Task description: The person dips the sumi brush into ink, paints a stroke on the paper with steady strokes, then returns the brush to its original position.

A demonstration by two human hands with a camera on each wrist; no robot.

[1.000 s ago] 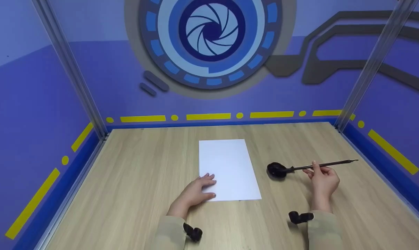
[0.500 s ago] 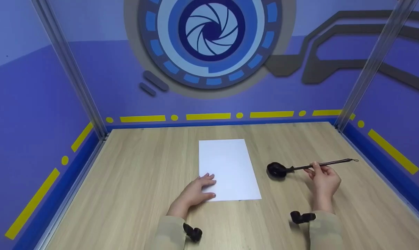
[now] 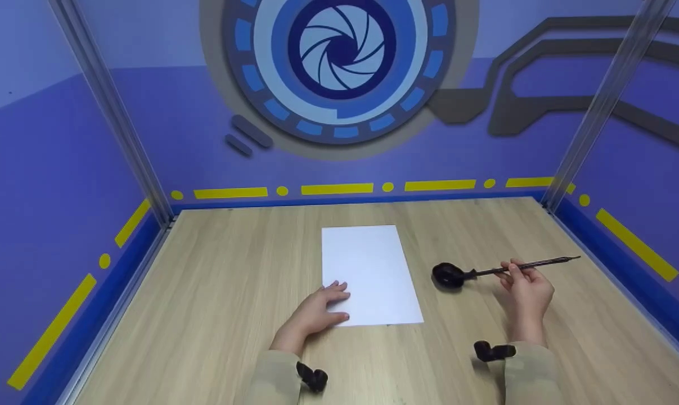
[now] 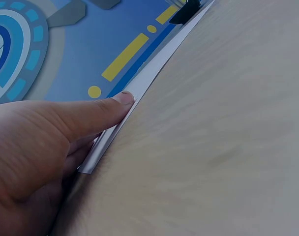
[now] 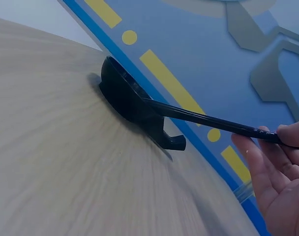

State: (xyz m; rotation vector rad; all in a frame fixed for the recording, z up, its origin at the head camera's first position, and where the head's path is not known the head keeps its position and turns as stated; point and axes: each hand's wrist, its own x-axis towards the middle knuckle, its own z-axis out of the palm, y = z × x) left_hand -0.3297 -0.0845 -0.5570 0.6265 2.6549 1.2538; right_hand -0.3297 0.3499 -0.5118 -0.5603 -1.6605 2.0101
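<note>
Your right hand, in the lower right of the head view, pinches the handle of a black ladle between thumb and fingertips. Your left hand, just below the middle, has its fingers extended and grasps nothing; thumb and fingers rest on the lower left of a white sheet.

Follow the handle leftward in the head view and you reach the bowl, close above the wooden tabletop or touching it; you cannot tell which. The sheet lies at the centre, apart from the bowl, with wood between the 2.

As for progress, you seem to have 2 things settled: the ladle is in your grip and the sheet is steadied. The ladle is not yet released or laid down, so your work with it looks unfinished. The sheet's visible face bears no mark.

Farther out, 2 sleeves enter along the bottom edge, each with a black device beside it, and the patterned back wall fills the top.
</note>
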